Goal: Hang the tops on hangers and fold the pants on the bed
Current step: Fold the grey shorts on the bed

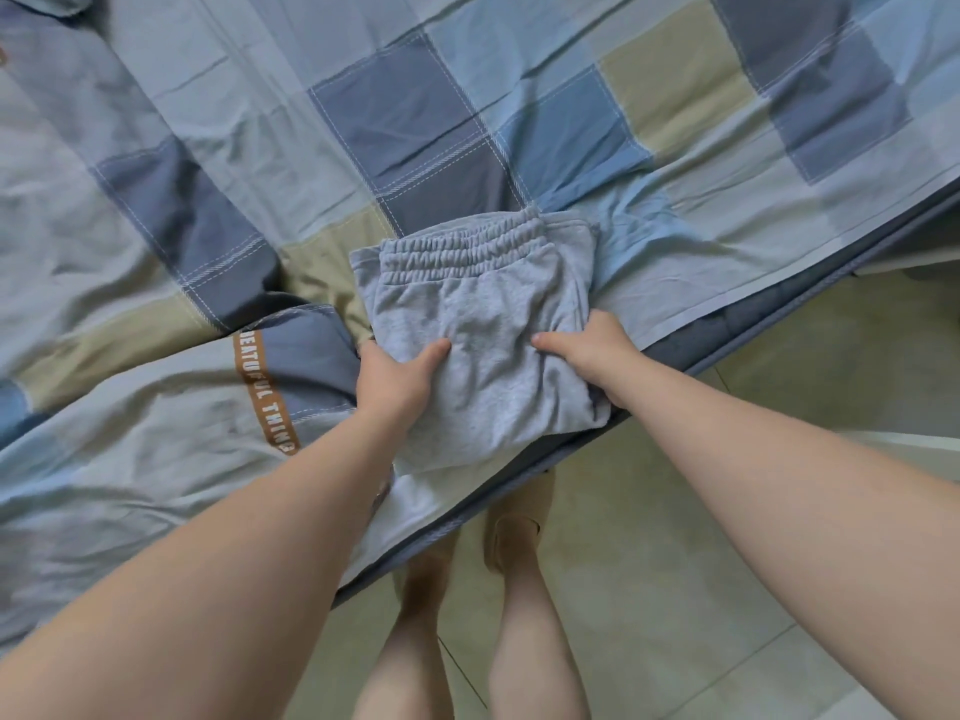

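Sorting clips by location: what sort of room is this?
Most likely a bedroom: a blue, grey and tan checked bedsheet over a mattress, folded light grey sweatpants lying on it, and a pale tiled floor beside.

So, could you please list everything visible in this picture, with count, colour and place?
pants: one, light grey, folded, at the bed's near edge
bed cover: one, checked blue, grey-blue and beige, spread over the bed
brown strip: one, white letters, on the cover left of the pants
floor: pale tiles, beside the bed
slipper: one clear, beige, on the floor below the bed edge
legs: two, bare, standing on the floor
left hand: grips the pants' left side, thumb on top
right hand: grips the pants' right side
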`<state>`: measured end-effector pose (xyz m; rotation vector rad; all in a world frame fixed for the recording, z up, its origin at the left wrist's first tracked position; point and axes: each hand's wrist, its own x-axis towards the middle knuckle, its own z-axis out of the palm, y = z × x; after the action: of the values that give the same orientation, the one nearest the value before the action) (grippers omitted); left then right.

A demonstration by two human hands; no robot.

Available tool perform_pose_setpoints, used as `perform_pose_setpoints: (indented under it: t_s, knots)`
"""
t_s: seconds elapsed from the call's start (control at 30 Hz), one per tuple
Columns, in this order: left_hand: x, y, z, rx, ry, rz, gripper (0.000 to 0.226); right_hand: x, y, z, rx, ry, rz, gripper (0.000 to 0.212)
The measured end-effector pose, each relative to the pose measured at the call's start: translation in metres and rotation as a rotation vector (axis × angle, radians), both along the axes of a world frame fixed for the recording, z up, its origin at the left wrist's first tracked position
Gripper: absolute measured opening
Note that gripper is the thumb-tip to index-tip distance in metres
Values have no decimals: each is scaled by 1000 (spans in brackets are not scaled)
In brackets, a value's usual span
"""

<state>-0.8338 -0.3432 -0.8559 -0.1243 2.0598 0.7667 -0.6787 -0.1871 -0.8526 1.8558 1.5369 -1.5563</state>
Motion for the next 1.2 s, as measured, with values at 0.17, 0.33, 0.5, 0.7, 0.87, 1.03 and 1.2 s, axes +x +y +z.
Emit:
perform_pose_setpoints:
  t_s: [0.17, 0.33, 0.5, 0.7, 0.87, 1.03, 1.2]
  knots:
    - [3, -26, 22, 23, -98, -75, 48, 18, -25, 17, -197, 19, -165, 41]
    - [4, -63, 74, -93, -284, -119, 41, 59, -71, 59, -342, 29, -308, 46]
    - [22, -97, 142, -196, -379, -234, 47, 102, -131, 135, -482, 34, -441, 43]
    - [63, -122, 228, -238, -426, -400, 42, 155, -209, 225, -433, 17, -700, 58]
    - [102, -116, 293, -203, -433, -568, 50, 200, -256, 299, -299, 33, -941, 44]
    - [149, -91, 344, -77, -402, -779, 32, 245, -295, 362, -104, 100, -1175, 31]
    - [216, -61, 392, 33, -439, -973, 37, 295, -319, 420, 94, 158, -1373, 25]
